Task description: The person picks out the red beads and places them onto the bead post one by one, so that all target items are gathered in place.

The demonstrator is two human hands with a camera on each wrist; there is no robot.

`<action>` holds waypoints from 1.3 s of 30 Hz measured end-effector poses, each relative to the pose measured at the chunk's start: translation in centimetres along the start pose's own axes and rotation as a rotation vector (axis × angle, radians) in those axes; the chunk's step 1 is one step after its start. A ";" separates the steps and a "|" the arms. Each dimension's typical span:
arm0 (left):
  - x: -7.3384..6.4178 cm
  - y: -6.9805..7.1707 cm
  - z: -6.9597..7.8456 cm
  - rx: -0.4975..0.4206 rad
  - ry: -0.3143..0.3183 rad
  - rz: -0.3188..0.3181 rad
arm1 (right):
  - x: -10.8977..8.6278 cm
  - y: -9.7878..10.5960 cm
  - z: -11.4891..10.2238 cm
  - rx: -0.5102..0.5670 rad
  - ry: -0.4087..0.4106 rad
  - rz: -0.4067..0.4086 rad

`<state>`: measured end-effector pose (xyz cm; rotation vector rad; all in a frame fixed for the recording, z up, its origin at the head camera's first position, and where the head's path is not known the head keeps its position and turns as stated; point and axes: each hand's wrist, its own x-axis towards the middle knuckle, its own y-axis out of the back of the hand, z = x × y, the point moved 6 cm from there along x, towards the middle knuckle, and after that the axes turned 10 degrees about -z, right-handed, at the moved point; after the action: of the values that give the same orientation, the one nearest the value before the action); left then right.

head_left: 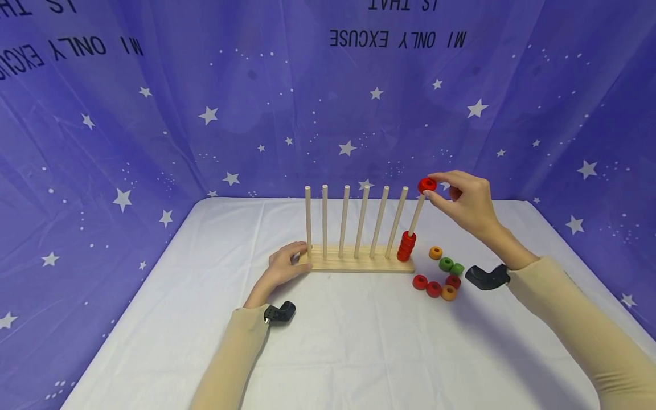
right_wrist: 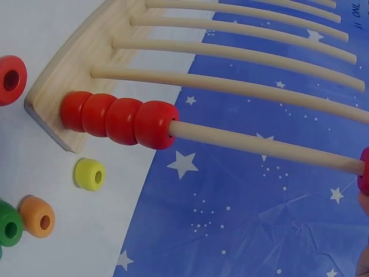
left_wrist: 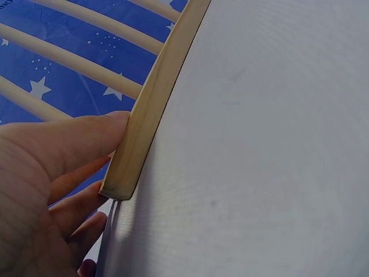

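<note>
A wooden peg rack stands on the table, its long base [head_left: 359,263] carrying a row of several upright pegs. My left hand [head_left: 285,263] holds the left end of the base; in the left wrist view the thumb [left_wrist: 86,141] presses its long edge and the fingers lie around the end. My right hand [head_left: 466,202] pinches a red bead [head_left: 427,185] between thumb and fingers at the top of the rightmost peg [head_left: 417,215]. In the right wrist view this held bead [right_wrist: 364,173] shows at the right edge, around the peg's tip. Several stacked red beads [right_wrist: 121,120] sit low on that peg.
Right of the rack lie loose beads: a yellow-orange one [head_left: 435,252], green ones [head_left: 446,263], an orange one [head_left: 449,292] and red ones [head_left: 420,282]. The white-covered table [head_left: 359,341] meets a blue star-patterned curtain [head_left: 287,114] behind the rack.
</note>
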<state>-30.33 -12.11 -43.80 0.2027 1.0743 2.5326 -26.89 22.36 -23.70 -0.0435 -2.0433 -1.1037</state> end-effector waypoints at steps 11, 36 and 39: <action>0.1 0.0 0.1 -0.006 0.000 -0.004 | 0.0 -0.2 0.2 0.014 -0.038 -0.018; 0.0 0.0 0.1 -0.004 0.007 -0.004 | -0.7 -1.2 0.9 0.007 -0.036 -0.038; 0.0 0.0 0.2 -0.007 0.010 -0.007 | -0.8 -1.3 0.9 0.009 -0.038 -0.039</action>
<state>-30.28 -12.01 -43.67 0.1842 1.0682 2.5328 -27.45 22.44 -25.40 -0.0202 -2.0908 -1.1260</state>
